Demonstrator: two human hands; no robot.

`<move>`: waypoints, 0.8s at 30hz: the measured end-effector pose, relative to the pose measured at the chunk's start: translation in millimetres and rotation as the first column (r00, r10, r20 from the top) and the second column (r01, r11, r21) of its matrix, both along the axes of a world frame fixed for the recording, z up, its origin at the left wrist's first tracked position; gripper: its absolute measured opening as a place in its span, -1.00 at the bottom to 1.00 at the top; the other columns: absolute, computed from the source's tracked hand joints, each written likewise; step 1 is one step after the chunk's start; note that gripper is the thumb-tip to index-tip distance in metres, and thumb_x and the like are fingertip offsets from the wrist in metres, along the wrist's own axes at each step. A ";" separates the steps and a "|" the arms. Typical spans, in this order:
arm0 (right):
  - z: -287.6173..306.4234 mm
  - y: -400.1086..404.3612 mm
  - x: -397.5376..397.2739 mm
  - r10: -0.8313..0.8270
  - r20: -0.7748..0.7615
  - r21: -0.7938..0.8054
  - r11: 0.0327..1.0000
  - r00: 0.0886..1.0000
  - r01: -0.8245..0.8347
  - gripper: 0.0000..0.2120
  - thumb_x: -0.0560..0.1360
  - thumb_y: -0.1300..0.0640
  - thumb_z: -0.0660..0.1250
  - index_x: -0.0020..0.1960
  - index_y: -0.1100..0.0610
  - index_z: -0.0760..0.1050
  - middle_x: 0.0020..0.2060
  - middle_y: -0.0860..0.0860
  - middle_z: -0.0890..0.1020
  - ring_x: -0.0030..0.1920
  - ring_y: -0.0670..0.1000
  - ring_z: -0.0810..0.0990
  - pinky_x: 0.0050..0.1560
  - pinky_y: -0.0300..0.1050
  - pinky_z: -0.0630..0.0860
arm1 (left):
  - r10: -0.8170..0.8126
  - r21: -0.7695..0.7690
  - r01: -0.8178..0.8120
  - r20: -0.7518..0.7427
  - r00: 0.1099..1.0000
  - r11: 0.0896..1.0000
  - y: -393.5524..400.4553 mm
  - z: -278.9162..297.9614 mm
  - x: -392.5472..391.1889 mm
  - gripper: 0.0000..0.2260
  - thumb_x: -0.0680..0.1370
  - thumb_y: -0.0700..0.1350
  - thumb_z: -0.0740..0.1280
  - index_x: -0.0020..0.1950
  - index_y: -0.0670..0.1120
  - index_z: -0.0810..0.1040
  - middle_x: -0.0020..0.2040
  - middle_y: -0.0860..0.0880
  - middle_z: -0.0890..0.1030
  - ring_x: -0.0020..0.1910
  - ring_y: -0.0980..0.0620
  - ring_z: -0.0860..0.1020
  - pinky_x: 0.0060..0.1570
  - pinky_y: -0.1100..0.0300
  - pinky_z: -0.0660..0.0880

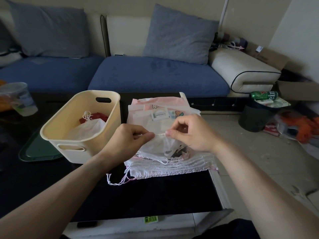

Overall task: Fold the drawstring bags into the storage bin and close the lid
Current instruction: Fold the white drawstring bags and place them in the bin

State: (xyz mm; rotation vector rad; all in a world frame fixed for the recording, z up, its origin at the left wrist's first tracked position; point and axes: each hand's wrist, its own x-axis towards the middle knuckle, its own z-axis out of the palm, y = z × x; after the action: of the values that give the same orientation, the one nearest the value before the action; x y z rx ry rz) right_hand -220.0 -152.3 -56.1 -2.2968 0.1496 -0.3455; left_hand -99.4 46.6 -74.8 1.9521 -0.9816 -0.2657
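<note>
A cream storage bin (57, 128) stands open on the black table, left of centre, with a white drawstring bag (89, 129) and something red inside. To its right lies a pile of white and pink drawstring bags (165, 167). Above that pile hangs a white bag (157, 145), lifted off it. My left hand (127, 138) pinches its top edge on the left and my right hand (191, 133) pinches it on the right, fingertips close together. A dark green flat lid (34, 150) lies under the bin's left side.
A clear plastic cup (20, 99) stands at the table's far left. A blue sofa (155, 73) runs behind the table. To the right, on the floor, a dark waste bin (255, 118) holds a green can, with clutter and cardboard boxes beyond.
</note>
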 end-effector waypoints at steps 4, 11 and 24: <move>-2.1 0.5 -1.5 -0.006 -0.041 0.042 0.999 0.999 0.008 -0.83 0.54 0.02 0.45 -0.19 0.03 0.57 -0.29 -0.09 0.62 -0.28 -0.15 0.52 -0.20 -0.22 0.47 | 0.019 0.017 -0.020 0.026 0.999 1.000 -1.0 1.9 -0.7 -0.86 0.54 0.01 0.42 -0.10 -0.03 0.72 -0.22 -0.15 0.69 -0.17 -0.18 0.65 -0.11 -0.13 0.60; 5.3 -3.9 -5.7 0.002 -0.016 0.099 0.995 1.000 0.000 -0.85 0.53 0.10 0.47 -0.21 0.09 0.68 -0.55 -0.13 0.40 -0.48 -0.11 0.29 -0.41 -0.34 0.27 | 0.047 0.061 -0.050 0.052 0.998 0.997 4.8 6.6 3.4 -0.85 0.57 -0.05 0.39 -0.03 -0.07 0.73 -0.19 0.01 0.72 -0.15 0.06 0.66 -0.04 0.00 0.61; 0.7 -0.1 -3.1 -0.067 -0.129 -0.014 0.998 0.989 0.065 -0.79 0.42 0.17 0.49 -0.36 -0.02 0.61 -0.47 -0.27 0.61 -0.43 -0.27 0.54 -0.38 -0.46 0.36 | 0.072 0.104 -0.114 0.344 0.936 0.988 -1.2 13.7 -7.9 -0.73 0.61 0.00 0.30 -0.20 -0.09 0.63 0.11 0.15 0.56 0.28 0.12 0.35 0.22 0.16 0.18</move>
State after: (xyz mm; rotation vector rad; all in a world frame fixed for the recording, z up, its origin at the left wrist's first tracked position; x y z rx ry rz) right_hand -223.2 -152.4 -55.4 -2.3280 0.2905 -0.2310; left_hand -107.4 45.4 -61.1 2.1982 -1.1086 0.0723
